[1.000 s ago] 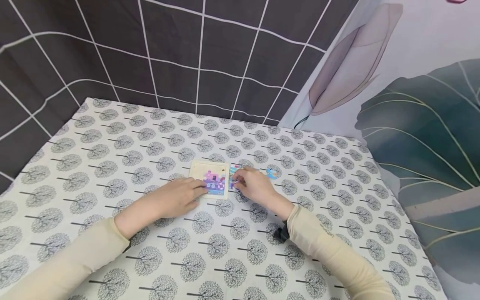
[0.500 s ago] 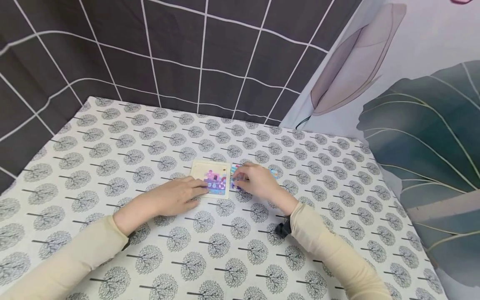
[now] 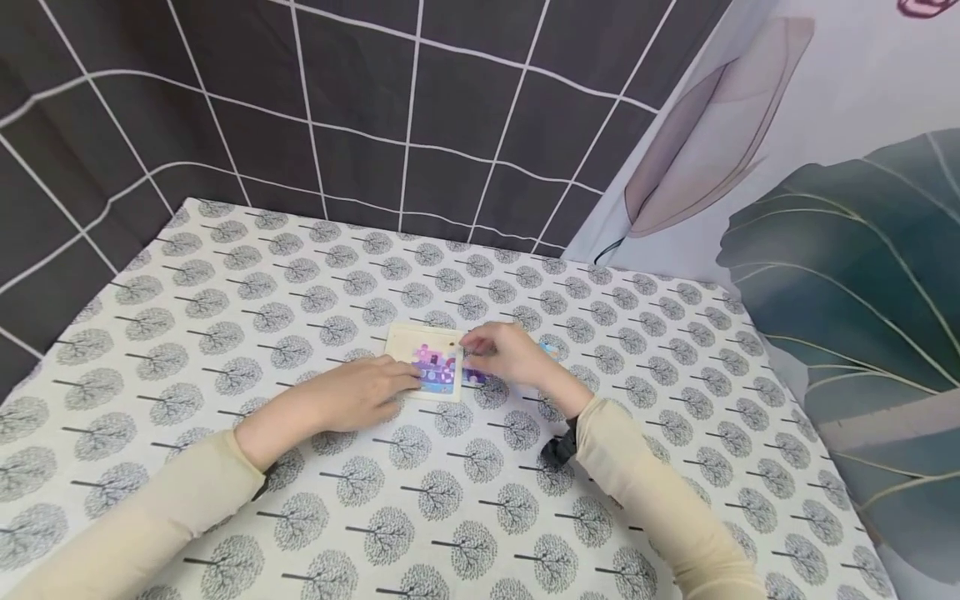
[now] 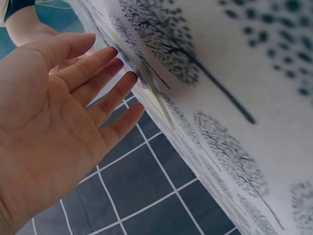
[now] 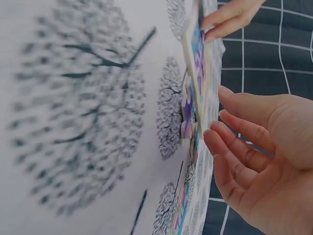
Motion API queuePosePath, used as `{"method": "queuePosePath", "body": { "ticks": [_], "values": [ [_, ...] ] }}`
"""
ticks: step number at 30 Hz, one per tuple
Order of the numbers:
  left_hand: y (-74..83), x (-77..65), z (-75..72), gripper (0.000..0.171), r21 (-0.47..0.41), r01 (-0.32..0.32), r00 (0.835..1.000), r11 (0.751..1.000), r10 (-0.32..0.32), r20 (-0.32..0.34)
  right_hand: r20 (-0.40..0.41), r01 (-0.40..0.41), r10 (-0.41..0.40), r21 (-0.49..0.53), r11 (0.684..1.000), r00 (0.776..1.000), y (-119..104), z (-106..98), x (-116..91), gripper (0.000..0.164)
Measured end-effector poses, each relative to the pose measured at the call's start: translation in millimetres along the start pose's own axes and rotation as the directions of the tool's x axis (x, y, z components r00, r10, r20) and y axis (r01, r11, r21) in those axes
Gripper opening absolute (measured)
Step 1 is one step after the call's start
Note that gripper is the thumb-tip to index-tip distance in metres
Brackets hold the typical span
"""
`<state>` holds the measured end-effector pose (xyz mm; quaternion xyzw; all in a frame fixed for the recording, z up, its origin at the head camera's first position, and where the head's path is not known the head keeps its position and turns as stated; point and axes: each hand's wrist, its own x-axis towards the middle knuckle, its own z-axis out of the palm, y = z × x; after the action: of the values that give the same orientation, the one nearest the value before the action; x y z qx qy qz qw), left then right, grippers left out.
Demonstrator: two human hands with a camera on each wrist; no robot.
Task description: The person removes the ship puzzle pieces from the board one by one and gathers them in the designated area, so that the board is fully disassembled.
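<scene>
In the head view we lose the lower left part of the puzzle tray [image 3: 405,338] behind the left hand [image 3: 363,392], and the right hand [image 3: 512,357] covers some loose pieces [image 3: 474,377] — how many, we cannot tell. The bottom edge cuts off both sleeves [image 3: 153,512]. Our left wrist view shows the tray too edge-on to read; in the right, the nearest tree print [image 5: 83,107] blurs.

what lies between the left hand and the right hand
The puzzle board, plus at least one loose purple piece beside its right edge, near the right hand; the head view shows this.
</scene>
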<state>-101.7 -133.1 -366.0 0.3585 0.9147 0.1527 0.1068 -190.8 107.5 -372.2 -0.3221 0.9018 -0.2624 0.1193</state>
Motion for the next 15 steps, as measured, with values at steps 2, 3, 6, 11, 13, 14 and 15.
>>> {"method": "queuePosePath", "body": {
  "ticks": [2,3,6,11,13,14,15],
  "values": [
    [1.5,2.1,-1.1,0.04,-0.006,0.001,1.0,1.0,-0.001,0.013,-0.003,0.004,-0.004,0.011,1.0,1.0,-0.1,-1.4,5.4,0.032],
    [2.5,3.1,-2.1,0.04,-0.008,0.006,1.0,1.0,-0.006,0.02,-0.006,0.007,-0.006,0.016,1.0,1.0,-0.7,-2.2,8.3,0.033],
    [5.1,5.2,-3.1,0.04,0.001,0.011,0.999,1.0,-0.011,0.032,-0.006,-0.004,0.004,0.03,1.0,1.0,-5.0,-3.1,15.5,0.033],
    [10.1,8.0,-4.8,0.04,0.055,0.016,0.999,0.998,-0.018,0.042,0.024,-0.011,0.01,0.036,0.999,1.0,-14.2,-3.0,25.9,0.035],
    [11.6,9.5,-4.5,0.041,0.073,0.015,0.999,0.997,-0.018,0.045,0.038,-0.002,0.001,0.034,0.999,0.999,-16.1,-1.4,29.8,0.036],
    [12.2,10.4,-4.3,0.041,0.08,0.014,0.999,0.997,-0.018,0.047,0.043,0.002,-0.003,0.034,0.999,0.999,-16.8,-0.5,31.8,0.036],
    [12.6,11.2,-3.9,0.042,0.088,0.012,0.999,0.996,-0.016,0.047,0.046,0.007,-0.008,0.032,0.999,0.999,-17.2,0.6,33.8,0.036]
  ]
}}
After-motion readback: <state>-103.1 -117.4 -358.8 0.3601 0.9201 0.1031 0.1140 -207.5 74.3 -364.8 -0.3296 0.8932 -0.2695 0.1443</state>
